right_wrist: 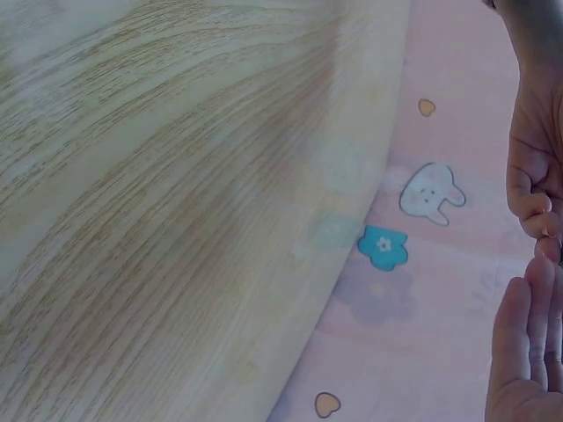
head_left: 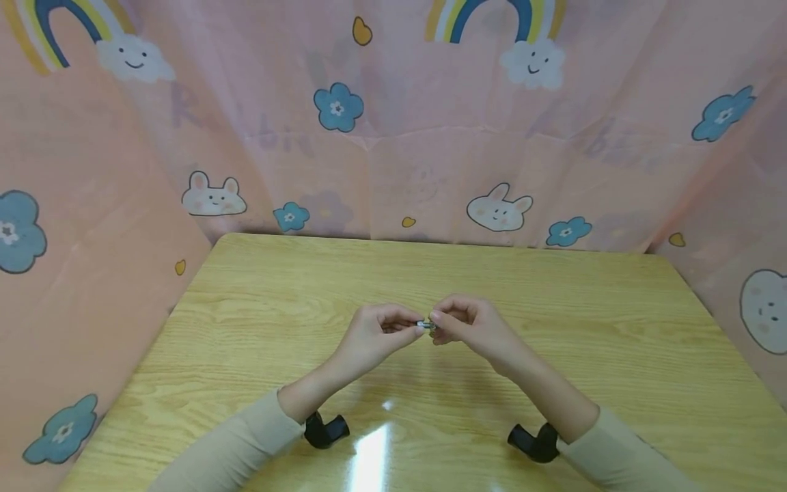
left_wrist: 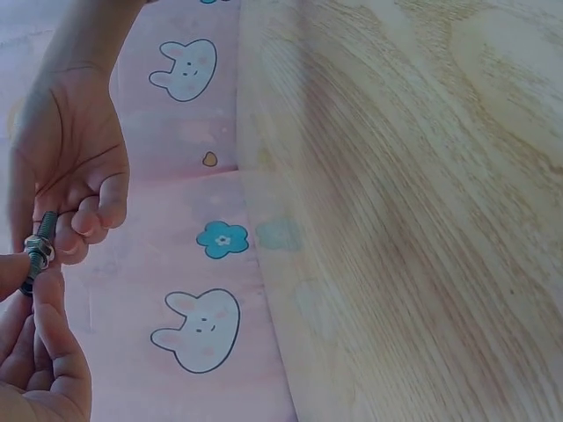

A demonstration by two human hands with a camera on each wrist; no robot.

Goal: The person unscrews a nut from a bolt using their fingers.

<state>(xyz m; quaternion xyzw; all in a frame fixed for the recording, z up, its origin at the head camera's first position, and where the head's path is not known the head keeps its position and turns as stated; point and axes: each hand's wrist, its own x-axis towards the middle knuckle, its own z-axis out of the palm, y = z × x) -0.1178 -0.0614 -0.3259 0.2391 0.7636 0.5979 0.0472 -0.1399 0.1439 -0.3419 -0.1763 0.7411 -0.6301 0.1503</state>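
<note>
Above the middle of the table, both hands meet over a small metal bolt (left_wrist: 48,222) with a nut (left_wrist: 39,245) on its thread. My left hand (head_left: 371,336) pinches the bolt at one end between thumb and fingers. From the other side, my right hand (head_left: 478,329) has thumb and fingertips on the nut, its remaining fingers curled in. In the left wrist view, the threaded tip points toward the right palm. Fingers partly cover the bolt in the head view. The right wrist view catches both hands at its edge, with the bolt mostly out of sight.
A light wood-grain table (head_left: 277,287) lies below the hands. Behind it and at its sides hangs a pink curtain (head_left: 406,89) with rabbits, flowers and rainbows. Black wrist cameras (head_left: 326,432) sit by both sleeves, low over the table.
</note>
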